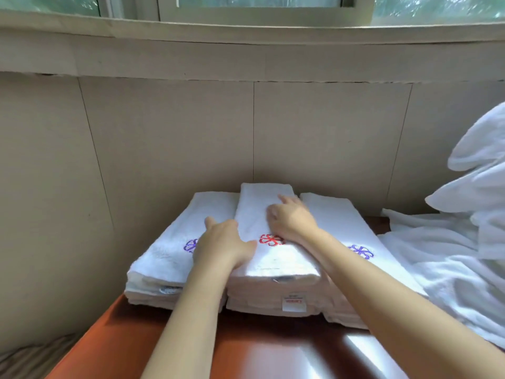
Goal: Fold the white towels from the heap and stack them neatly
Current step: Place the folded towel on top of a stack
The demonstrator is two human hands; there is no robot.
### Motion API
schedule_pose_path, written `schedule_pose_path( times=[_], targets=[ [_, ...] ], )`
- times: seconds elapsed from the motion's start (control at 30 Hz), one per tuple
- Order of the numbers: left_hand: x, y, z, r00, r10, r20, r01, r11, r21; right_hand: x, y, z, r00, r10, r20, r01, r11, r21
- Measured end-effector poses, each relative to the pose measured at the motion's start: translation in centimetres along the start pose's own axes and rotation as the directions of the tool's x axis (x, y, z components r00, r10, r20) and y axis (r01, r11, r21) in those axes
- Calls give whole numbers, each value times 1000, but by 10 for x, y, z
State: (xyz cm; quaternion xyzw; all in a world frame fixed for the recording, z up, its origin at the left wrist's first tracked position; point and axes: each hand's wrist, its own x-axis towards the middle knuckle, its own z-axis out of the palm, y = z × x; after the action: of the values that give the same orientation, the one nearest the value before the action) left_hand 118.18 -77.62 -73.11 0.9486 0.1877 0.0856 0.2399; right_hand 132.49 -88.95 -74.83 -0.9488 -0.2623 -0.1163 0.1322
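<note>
We rest our left hand (222, 243) flat, fingers straight, at the left edge of the middle stack of folded white terry towels (257, 203). Our right hand (291, 218) lies spread on top. The loose white towel heap (459, 242) sits to the right on the glossy red-brown table (246, 346).

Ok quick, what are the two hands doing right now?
Left hand: open, resting flat along the left edge of the middle towel stack.
Right hand: open, pressing on top of that stack, holding nothing.

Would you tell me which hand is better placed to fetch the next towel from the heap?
Probably the right hand: the heap lies on its side; the left hand is farther off.
</note>
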Motion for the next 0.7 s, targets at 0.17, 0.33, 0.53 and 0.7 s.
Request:
schedule_pose_path(
  times=[0.17, 0.33, 0.53, 0.7],
  targets=[
    [-3, 9, 29, 959, 244, 143, -260, 959, 112, -63, -5, -10, 961, -243, 132, 231, 968, 96],
    [-35, 19, 44, 980, 121, 155, -155, 960, 231, -133, 18, -33, 935, -206, 288, 120, 949, 292],
    [-77, 47, 54, 971, 177, 161, -222, 916, 333, -157, 14, -61, 935, 232, 267, -353, 660, 663],
    [-89, 46, 46, 996, 83, -22, -76, 972, 224, -145, -2, -64, 855, 385, 348, -518, 597, 613]
  ],
)
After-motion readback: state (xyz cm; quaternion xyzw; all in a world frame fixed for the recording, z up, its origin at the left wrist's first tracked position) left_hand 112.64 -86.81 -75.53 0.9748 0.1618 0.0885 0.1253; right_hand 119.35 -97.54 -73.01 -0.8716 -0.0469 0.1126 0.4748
